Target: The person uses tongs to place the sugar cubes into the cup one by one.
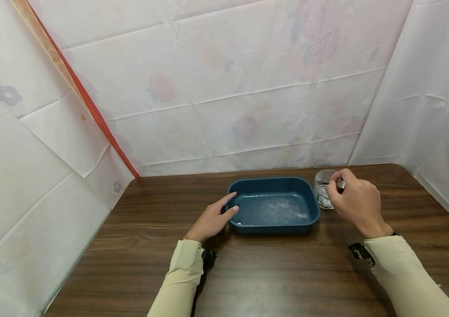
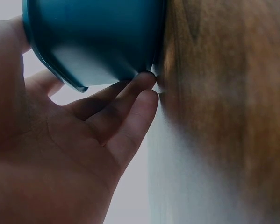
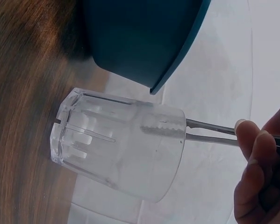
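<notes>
A blue rectangular tray [image 1: 274, 229] sits on the table toward the back. My left hand [image 1: 210, 220] holds its left end, thumb and index finger over the rim. In the left wrist view the other fingers [image 2: 130, 112] lie along the outer wall, low by the tabletop. My right hand [image 1: 357, 200] pinches slim metal tongs [image 3: 212, 126] above a clear glass [image 3: 144, 172]. The serrated ends of the tongs reach down inside the glass, showing through its wall. Whitish clear pieces appear near the glass bottom.
The glass stands close to the right end of the tray. A small white bit [image 1: 239, 223] shows in the tray's front left corner. Behind the wooden table [image 1: 288, 273] hangs a pale patterned cloth [image 1: 224, 97], with more cloth at both sides.
</notes>
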The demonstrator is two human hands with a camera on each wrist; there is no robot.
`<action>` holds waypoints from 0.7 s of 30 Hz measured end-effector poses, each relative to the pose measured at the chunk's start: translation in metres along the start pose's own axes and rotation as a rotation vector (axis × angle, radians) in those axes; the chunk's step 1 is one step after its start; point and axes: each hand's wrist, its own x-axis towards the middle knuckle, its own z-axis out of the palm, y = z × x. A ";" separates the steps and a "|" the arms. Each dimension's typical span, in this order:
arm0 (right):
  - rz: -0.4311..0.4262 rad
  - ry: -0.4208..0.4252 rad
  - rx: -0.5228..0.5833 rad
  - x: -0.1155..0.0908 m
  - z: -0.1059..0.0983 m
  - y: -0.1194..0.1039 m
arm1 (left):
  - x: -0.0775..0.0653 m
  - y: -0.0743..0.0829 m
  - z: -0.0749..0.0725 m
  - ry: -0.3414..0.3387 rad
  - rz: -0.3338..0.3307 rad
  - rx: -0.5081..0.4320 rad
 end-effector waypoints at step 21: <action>-0.028 0.062 0.000 0.002 -0.001 0.002 | -0.001 0.001 0.000 -0.001 -0.006 -0.016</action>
